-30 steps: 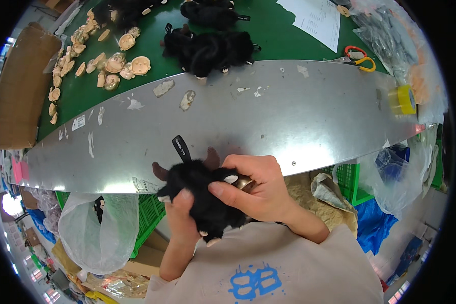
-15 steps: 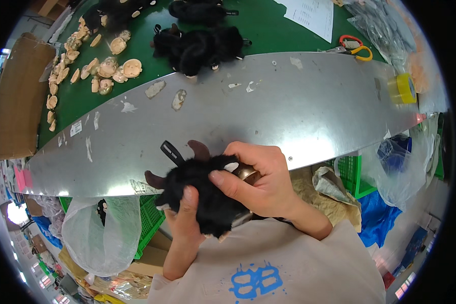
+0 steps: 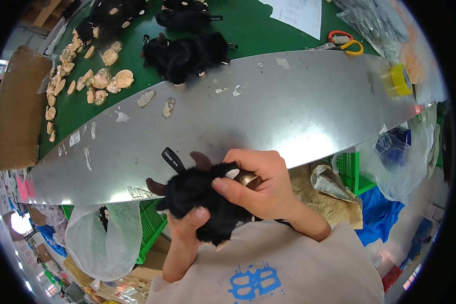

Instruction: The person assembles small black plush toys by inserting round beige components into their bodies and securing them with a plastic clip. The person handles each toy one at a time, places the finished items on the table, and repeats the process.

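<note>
Close to my body, at the table's near edge, both hands hold a black plush bull (image 3: pixel 200 195) with two brown horns, a pale ear patch and a black strap loop. My left hand (image 3: pixel 186 230) is wrapped round its lower left side, thumb on the fur. From the right, my right hand (image 3: pixel 263 182) pinches it near the pale ear, thumb on top. A shiny bronze-coloured rounded piece (image 3: pixel 249 179) shows beside the right fingers. The toy's underside and several fingertips are hidden.
More black plush toys (image 3: pixel 185 55) lie on the green surface (image 3: pixel 258 38) with several beige plastic shells (image 3: pixel 124 78). Scissors (image 3: pixel 339 44), a paper sheet (image 3: pixel 301 15) and yellow tape (image 3: pixel 402 80) lie right. A cardboard box (image 3: pixel 21 111) stands left; green crates (image 3: pixel 149 228) sit below.
My left thumb has slid down and right over the fur and is more bent. The plush bull is tilted slightly. The table has shifted a little left in view; my right grip stays.
</note>
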Motion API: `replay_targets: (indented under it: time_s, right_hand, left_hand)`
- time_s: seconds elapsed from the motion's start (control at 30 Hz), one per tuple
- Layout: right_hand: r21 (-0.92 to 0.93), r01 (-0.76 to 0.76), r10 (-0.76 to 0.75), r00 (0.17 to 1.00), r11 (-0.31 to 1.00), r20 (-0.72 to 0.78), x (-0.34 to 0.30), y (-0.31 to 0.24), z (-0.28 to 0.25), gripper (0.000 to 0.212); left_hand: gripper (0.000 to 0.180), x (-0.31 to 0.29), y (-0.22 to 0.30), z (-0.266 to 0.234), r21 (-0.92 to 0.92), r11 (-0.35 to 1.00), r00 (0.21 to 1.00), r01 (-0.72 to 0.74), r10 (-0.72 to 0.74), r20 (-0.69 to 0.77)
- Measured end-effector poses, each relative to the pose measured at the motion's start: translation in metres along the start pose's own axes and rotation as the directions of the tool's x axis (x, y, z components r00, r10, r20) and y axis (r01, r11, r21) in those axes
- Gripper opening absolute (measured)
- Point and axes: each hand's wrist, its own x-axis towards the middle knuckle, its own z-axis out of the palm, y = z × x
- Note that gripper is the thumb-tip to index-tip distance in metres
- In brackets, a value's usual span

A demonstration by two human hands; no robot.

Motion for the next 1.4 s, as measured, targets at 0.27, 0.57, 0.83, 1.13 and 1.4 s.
replay_targets:
  time_s: [0.27, 0.57, 0.83, 1.13, 1.4]
  right_hand:
    - [0.069, -0.026, 0.027, 1.000, 0.997, -0.016, -0.008, -0.004, -0.003, 0.026]
    - [0.070, 0.002, -0.001, 1.000, 0.998, -0.018, -0.005, 0.009, 0.003, 0.024]
    - [0.046, -0.041, 0.041, 0.999, 0.998, 0.002, -0.007, 0.006, 0.012, 0.023]
    - [0.141, -0.098, 0.095, 0.995, 0.985, 0.032, -0.025, 0.007, 0.007, 0.026]
    - [0.193, -0.069, 0.062, 0.997, 0.979, 0.037, -0.032, 0.003, 0.013, 0.022]
  left_hand:
    - [0.053, -0.015, 0.001, 0.003, 0.022, 0.998, 0.997, 0.050, -0.049, -0.055]
    - [0.060, -0.025, -0.003, -0.008, 0.127, 0.991, 0.987, 0.051, -0.031, -0.161]
    - [0.063, -0.025, -0.014, -0.024, -0.081, 0.996, 0.988, 0.026, -0.038, -0.152]
    - [0.035, -0.019, 0.000, 0.002, 0.090, 0.995, 0.989, 0.047, -0.034, -0.146]
    - [0.049, -0.027, 0.000, -0.001, -0.118, 0.987, 0.993, 0.112, -0.116, -0.027]
